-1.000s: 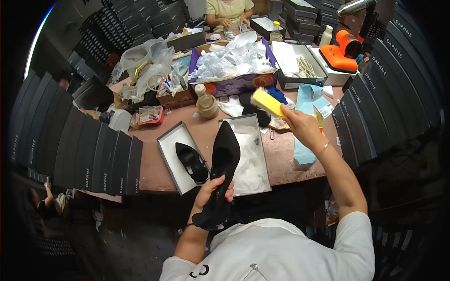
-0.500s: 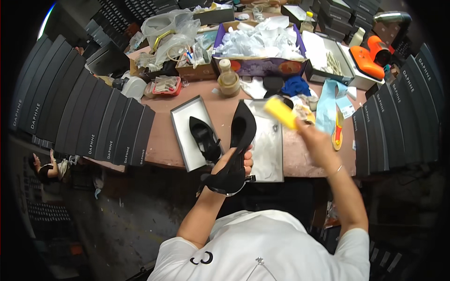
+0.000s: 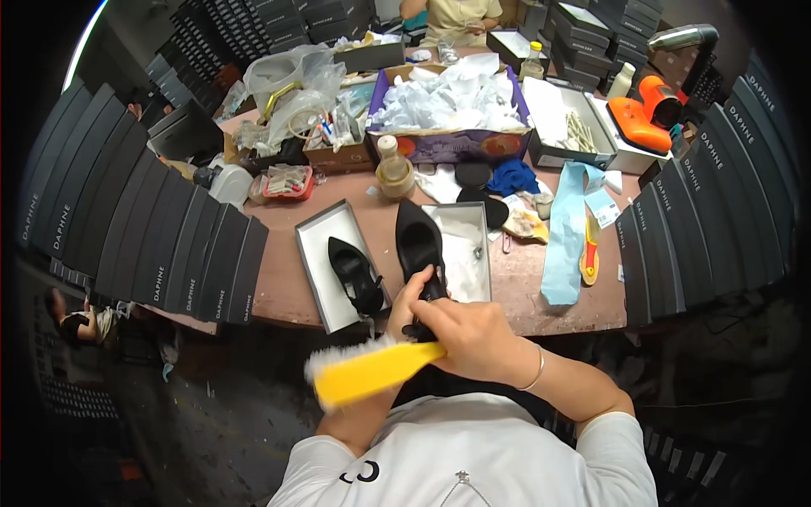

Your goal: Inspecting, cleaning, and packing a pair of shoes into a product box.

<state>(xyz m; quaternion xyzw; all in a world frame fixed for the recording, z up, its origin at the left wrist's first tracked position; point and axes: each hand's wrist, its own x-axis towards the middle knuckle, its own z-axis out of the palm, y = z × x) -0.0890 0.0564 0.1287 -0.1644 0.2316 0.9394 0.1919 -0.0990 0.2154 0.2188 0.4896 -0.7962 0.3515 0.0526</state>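
Black and pointed, a shoe is being gripped by the left hand while the right hand is clasping a yellow brush below it.

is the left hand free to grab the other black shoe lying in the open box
Probably not right now. The left hand is wrapped around the black shoe being brushed, so it is occupied. The other shoe lies uncovered in the open box beside it, with nothing in the way.
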